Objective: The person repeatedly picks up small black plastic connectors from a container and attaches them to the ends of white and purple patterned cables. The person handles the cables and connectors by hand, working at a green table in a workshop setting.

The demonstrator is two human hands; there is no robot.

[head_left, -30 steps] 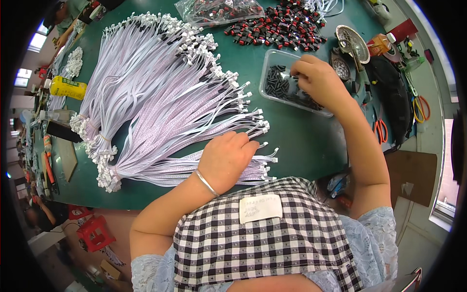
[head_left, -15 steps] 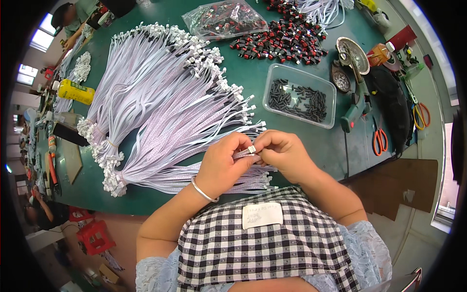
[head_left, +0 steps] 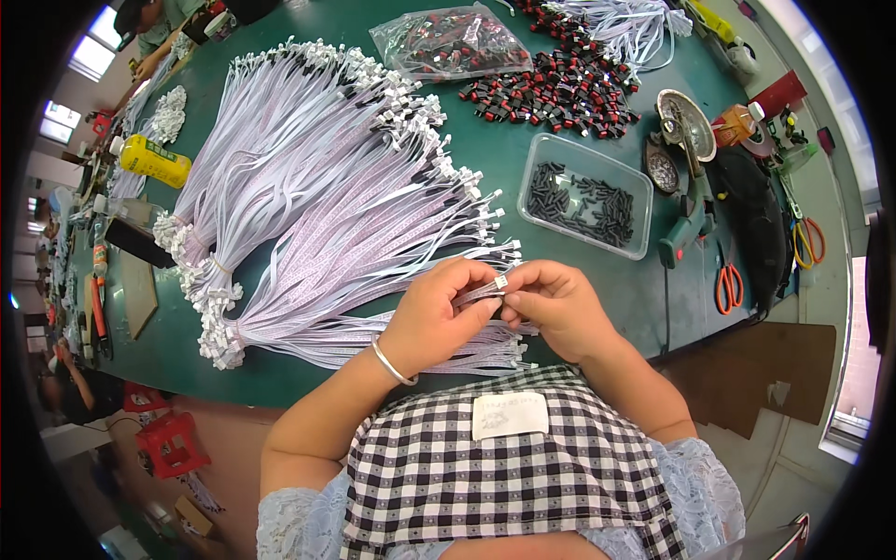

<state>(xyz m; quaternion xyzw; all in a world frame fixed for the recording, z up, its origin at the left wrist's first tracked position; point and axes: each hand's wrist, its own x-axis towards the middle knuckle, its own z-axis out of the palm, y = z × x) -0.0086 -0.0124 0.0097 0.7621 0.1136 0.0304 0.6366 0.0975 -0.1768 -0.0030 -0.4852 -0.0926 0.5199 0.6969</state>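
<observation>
Close to the front edge of the green table, my two hands meet over the ends of the cables. My left hand (head_left: 441, 313) pinches a cable near its small white connector (head_left: 501, 282), which sticks up between thumb and fingers. Curled against the other side of that connector is my right hand (head_left: 558, 308), thumb and fingertips pressed together; what lies in this pinch is hidden. Bundles of flat white and pinkish ribbon cables (head_left: 345, 205) fan out to the left, tied near their far-left ends, with white connectors along the spread ends. Some cable ends show black sleeves.
A clear plastic box (head_left: 637, 245) of short black tubes stands beyond my right hand. Behind it are a pile of black-and-red parts (head_left: 560, 93) and a filled plastic bag (head_left: 448, 42). Right lie a green glue gun (head_left: 686, 233), metal dishes (head_left: 686, 121) and orange-handled scissors (head_left: 729, 287).
The view has shifted slightly. Both hands stay together at the connector, and its white end now stands a little clearer between the fingers.
</observation>
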